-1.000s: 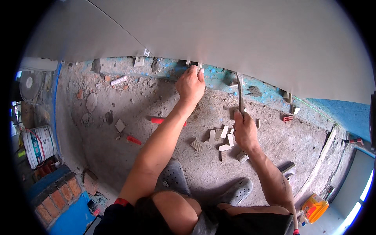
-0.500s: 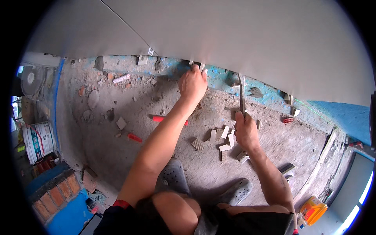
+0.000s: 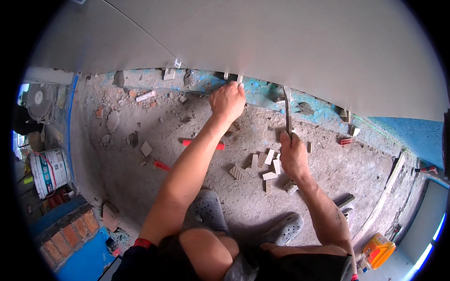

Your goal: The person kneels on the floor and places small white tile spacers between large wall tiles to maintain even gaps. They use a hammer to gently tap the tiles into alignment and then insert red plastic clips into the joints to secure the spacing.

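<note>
My left hand [image 3: 227, 102] is closed at the lower edge of a large grey panel [image 3: 328, 42], fingers gripping one of the small pale pieces [image 3: 239, 78] wedged there. My right hand [image 3: 293, 152] grips a flat metal bar [image 3: 288, 112], whose upper end reaches under that panel edge. A white clip [image 3: 177, 63] sits on the seam to the left. Loose pale blocks [image 3: 261, 168] lie on the rough concrete floor left of my right hand, and red plastic pieces [image 3: 207, 144] lie beside my left forearm.
At left stand a fan [image 3: 38, 97], a white bucket [image 3: 49, 171] and brick edging [image 3: 70, 234]. A yellow bucket [image 3: 379, 248] is at lower right, near a long pale strip [image 3: 389, 187]. My grey clogs [image 3: 208, 210] rest on the floor, among rubble and tile scraps.
My left hand has shifted slightly downward at the panel edge, its grip looking much the same. The right hand and bar are in almost the same position.
</note>
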Demonstrator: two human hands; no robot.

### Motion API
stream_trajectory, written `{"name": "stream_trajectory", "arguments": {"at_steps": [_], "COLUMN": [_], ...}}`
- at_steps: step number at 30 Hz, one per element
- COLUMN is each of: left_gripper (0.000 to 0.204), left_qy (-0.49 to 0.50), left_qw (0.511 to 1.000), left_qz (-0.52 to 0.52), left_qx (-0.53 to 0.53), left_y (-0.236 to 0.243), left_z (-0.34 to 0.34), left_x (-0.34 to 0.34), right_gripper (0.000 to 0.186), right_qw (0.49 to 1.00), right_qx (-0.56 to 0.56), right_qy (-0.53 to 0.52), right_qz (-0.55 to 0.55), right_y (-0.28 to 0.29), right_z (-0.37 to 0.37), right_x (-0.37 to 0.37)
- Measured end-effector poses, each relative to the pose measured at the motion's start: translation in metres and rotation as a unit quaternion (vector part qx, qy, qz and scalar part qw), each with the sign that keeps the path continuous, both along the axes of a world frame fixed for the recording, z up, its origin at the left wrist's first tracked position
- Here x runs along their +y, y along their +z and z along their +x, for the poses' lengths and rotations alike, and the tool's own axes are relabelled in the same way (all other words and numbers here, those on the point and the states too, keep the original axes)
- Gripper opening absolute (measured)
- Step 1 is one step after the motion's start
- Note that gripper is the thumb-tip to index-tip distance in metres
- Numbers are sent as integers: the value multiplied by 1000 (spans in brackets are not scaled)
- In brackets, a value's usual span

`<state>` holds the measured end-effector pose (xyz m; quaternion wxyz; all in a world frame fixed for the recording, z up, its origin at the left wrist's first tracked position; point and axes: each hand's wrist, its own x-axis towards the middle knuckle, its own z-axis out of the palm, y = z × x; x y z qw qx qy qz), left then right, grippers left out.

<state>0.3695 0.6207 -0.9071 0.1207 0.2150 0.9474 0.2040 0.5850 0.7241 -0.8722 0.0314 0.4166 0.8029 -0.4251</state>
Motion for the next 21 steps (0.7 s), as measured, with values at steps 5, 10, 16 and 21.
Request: {"name": "stream_trajectory", "arguments": {"at_steps": [5,10,16,21], "left_gripper": [37,33,31,32], "left_qy": [-3,-6,5,2], "left_qw": [1000,1000,1000,1000], "left_qz": [3,3,9,16], "left_qx": [-2,5,11,24], "left_y": [1,1,0,-3], "left_z": [-2,-3,-1,2], "left_x": [1,0,3,4], "right_gripper": [47,50,49,50], "right_qw": [1000,998,997,998], "right_qx": [5,-13,-6,-18], "right_qy": [-8,-14,-19,-10], "right_qz": [-13,-63,-69,-67], "right_y": [-10,-3,2,-2], "right_z": [4,1,1,1], "right_x": [2,3,1,3]}}
